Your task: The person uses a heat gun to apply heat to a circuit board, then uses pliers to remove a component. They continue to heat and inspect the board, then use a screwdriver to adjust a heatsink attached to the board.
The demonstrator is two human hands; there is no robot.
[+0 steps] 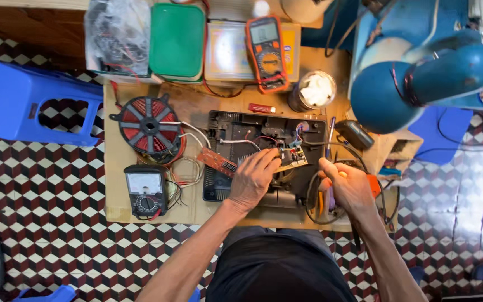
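An opened black appliance housing (pixel 236 126) lies on a cardboard-covered board, with a circuit board (pixel 289 158) and wires inside it. My left hand (pixel 252 179) rests on the housing, its fingertips touching the circuit board. My right hand (pixel 349 187) is closed around an orange-handled tool (pixel 371 183) whose cable loops beside the housing. A red copper coil disc (pixel 149 126) lies to the left, joined to the housing by white wires. A small red display board (pixel 217 161) sits by my left hand.
A black analogue meter (pixel 145 190) lies front left. An orange digital multimeter (pixel 266 53), a green box (pixel 177 39) and a plastic bag stand at the back. A blue stool (pixel 6 100) is at left and a blue fan (pixel 420 72) at right.
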